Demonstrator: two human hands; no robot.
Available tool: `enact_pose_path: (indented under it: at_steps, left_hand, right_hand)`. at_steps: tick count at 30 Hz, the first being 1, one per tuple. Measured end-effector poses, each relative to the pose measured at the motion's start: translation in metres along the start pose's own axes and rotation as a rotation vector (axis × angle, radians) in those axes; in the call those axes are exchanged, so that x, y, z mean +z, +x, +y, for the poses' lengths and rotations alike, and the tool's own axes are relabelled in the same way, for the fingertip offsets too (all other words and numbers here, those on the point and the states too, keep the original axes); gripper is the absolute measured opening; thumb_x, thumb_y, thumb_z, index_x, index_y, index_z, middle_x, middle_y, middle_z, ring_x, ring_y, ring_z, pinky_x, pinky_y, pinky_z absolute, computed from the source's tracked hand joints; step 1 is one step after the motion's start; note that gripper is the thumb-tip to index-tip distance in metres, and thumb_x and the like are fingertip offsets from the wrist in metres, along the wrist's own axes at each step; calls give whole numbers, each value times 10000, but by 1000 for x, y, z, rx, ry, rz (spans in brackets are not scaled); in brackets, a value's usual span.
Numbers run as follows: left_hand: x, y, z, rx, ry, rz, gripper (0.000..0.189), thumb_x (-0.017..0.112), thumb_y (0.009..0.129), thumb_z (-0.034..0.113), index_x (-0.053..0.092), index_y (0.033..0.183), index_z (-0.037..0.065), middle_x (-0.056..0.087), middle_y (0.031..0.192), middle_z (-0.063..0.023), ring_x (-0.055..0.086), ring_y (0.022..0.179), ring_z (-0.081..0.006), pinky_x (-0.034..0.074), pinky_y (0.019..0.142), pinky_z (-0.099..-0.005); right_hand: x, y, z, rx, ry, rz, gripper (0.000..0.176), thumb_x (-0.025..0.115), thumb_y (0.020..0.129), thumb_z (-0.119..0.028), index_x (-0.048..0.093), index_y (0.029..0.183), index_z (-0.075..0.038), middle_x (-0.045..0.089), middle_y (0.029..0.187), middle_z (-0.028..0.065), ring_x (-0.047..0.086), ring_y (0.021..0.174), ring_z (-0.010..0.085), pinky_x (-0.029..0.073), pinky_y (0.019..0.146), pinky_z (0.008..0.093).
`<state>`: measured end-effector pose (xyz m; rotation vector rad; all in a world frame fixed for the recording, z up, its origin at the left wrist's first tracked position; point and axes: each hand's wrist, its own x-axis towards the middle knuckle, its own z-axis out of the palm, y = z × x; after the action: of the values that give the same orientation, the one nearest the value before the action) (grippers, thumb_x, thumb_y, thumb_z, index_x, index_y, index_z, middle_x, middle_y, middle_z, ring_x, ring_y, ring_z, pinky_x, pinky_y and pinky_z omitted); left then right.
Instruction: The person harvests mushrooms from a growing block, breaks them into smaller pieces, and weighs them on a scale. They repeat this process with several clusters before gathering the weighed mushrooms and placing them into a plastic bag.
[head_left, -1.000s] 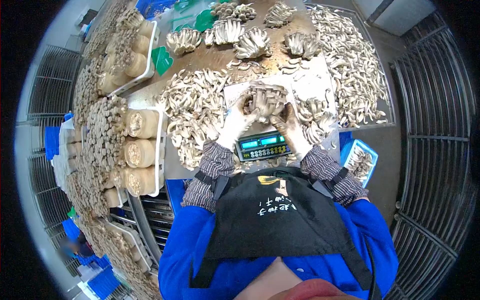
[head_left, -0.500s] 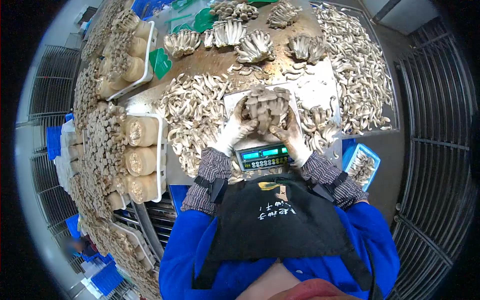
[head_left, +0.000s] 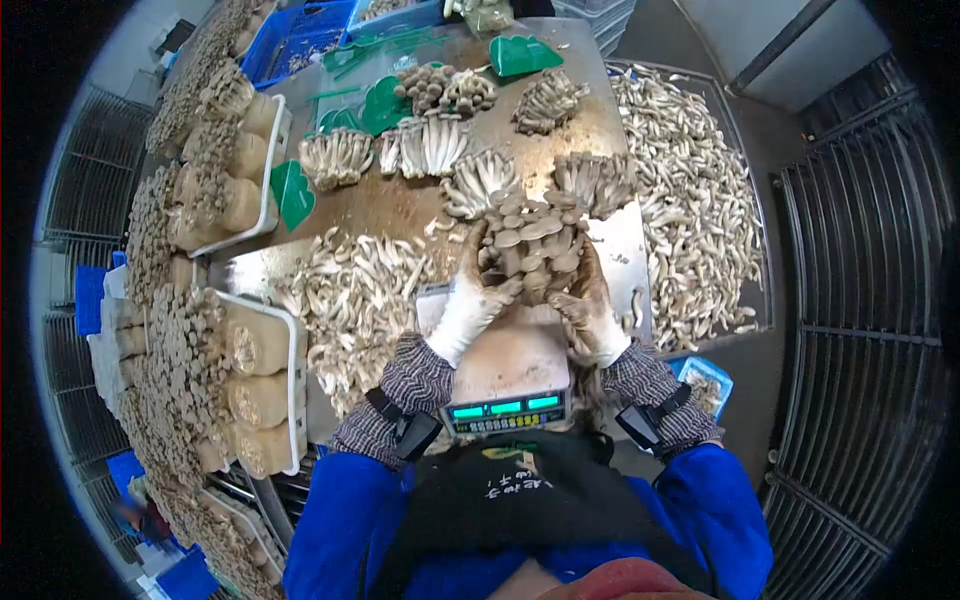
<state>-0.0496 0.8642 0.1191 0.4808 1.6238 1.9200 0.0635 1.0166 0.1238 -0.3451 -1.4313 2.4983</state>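
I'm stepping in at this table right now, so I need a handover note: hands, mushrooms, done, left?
Left hand and right hand: both gloved, clasping one mushroom cluster between them, held up beyond the scale.
Scale pan bare, display lit.
Done: other clusters lie in rows on the far table.
Left: held cluster not yet set down; loose mushrooms heaped left and right of the scale.

Green trays [head_left: 525,55]; blue crate [head_left: 300,30]; wire racks [head_left: 870,300].
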Motion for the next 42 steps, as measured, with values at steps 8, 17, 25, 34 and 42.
enact_pose_path:
  at_steps: [8, 17, 25, 34, 42]
  left_hand:
    - [42, 228, 57, 229, 707, -109, 961, 758, 810, 369, 212, 1485, -43, 477, 1373, -268, 467, 1292, -322, 377, 1072, -374]
    - [71, 464, 20, -28, 497, -183, 916, 727, 836, 322, 209, 1475, -81, 467, 1395, -218, 481, 1257, -242, 367, 1069, -337]
    - [64, 552, -30, -2, 573, -386, 610, 647, 920, 382, 465, 1388, 35, 555, 1317, -127, 553, 1163, -196, 449, 979, -313]
    - [52, 550, -34, -121, 876, -569, 463, 483, 991, 241, 446, 1420, 71, 495, 1399, -116, 508, 1209, -197, 399, 1027, -303]
    - [21, 564, -61, -129, 892, -536, 523, 555, 955, 332, 501, 1346, -11, 603, 1240, -94, 553, 1080, -158, 428, 950, -284]
  right_hand:
    - [-93, 179, -82, -233, -240, -30, 885, 720, 786, -352, 292, 1475, 2, 428, 1416, 163, 429, 1300, 247, 361, 1085, 377]
    - [-214, 376, -100, -120, -300, -85, 892, 696, 847, -518, 297, 1480, -33, 436, 1433, 133, 455, 1276, 226, 404, 1046, 368]
    - [-294, 464, -56, -43, -311, 38, 722, 636, 879, -523, 456, 1385, -41, 525, 1342, 122, 525, 1200, 219, 440, 993, 359]
    - [-262, 435, -67, 39, -373, 119, 814, 719, 830, -481, 420, 1408, 8, 542, 1341, 185, 537, 1206, 251, 451, 972, 381]
    - [-258, 447, -47, -78, -525, 82, 824, 725, 855, -429, 347, 1451, -4, 552, 1324, 146, 540, 1184, 231, 452, 979, 335]
